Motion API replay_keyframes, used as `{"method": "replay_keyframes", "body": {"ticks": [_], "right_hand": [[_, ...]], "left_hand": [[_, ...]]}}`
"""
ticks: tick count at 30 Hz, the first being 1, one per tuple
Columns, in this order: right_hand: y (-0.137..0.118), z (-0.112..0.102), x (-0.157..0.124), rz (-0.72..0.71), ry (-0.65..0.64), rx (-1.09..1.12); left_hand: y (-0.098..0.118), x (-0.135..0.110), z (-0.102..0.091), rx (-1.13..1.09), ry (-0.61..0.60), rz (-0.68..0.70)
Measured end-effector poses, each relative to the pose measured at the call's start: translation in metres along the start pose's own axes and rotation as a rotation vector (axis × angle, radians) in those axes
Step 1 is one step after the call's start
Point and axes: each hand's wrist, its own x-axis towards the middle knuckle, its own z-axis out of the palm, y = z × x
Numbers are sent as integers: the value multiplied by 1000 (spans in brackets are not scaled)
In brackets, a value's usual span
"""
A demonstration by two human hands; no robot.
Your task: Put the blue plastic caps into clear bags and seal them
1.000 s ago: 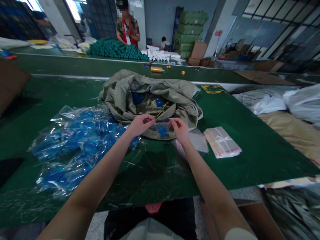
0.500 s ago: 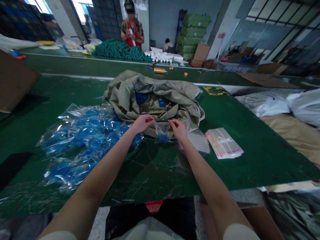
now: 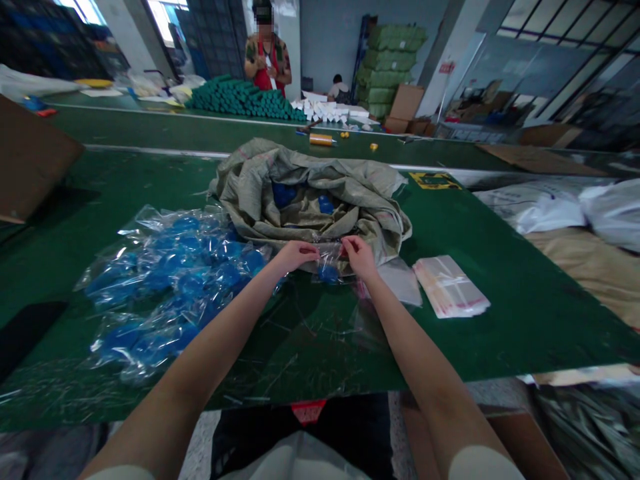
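Between my hands hangs a clear plastic bag (image 3: 329, 272) with a blue item in its lower end; the item's kind is not clear. My left hand (image 3: 300, 255) pinches the bag's upper left side. At the upper right side, my right hand (image 3: 359, 255) has its fingertips closed on the same bag. Just behind lies a wide grey-green woven sack (image 3: 260, 167), its mouth spread open with a few blue pieces inside. Left of my arms spreads a heap of clear bags with blue items (image 3: 190, 280). To the right sits a stack of flat clear bags (image 3: 450, 287), beside more loose ones (image 3: 400, 280).
A cardboard box (image 3: 35, 160) stands at the left, near a dark flat object (image 3: 30, 330). Across the table are piled green rolls (image 3: 240, 99), white pieces (image 3: 325, 110) and an orange roll (image 3: 321, 140). A person (image 3: 267, 60) stands behind them. White sacks (image 3: 545, 207) lie at the right.
My left hand has shifted slightly right and down, and the bag's top now looks spread wider between my fingers. The person across the table has moved their hands.
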Motion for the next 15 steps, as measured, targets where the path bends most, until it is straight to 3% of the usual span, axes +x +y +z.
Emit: {"method": "replay_keyframes", "body": {"ticks": [6, 10, 15], "right_hand": [[1, -6, -11, 149, -99, 69], [-2, -12, -20, 159, -251, -31], [-6, -12, -23, 164, -266, -70]], "left_hand": [[-7, -2, 4, 20, 66, -4], [-1, -12, 2, 106, 67, -76], [7, -22, 1, 110, 9, -136]]}}
